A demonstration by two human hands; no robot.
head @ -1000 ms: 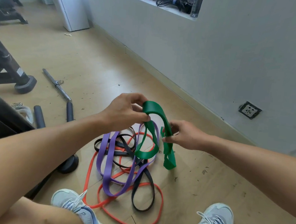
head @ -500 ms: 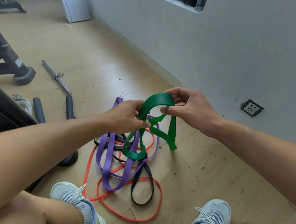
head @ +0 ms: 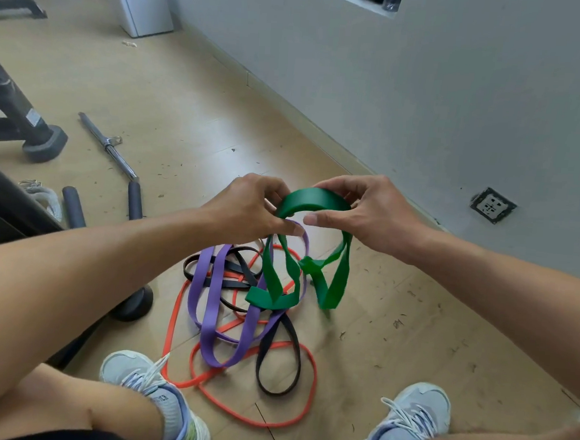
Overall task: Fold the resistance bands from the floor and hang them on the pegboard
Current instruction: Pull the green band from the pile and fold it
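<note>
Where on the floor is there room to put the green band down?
Bare floor lies right of the band pile, between the green band, the right shoe and the wall. It's crowded between the shoes, where the purple band, orange band and black band tangle.

The band (head: 312, 200) held up was plain dark green. On the tan wood-grain floor (head: 193, 103) lay a purple band (head: 212, 303), an orange-red band (head: 267, 421) and a black band (head: 278, 366). The wall (head: 429, 75) was pale grey. The shoes (head: 408, 420) were light grey with white laces and, perhaps, blue trim.
</note>
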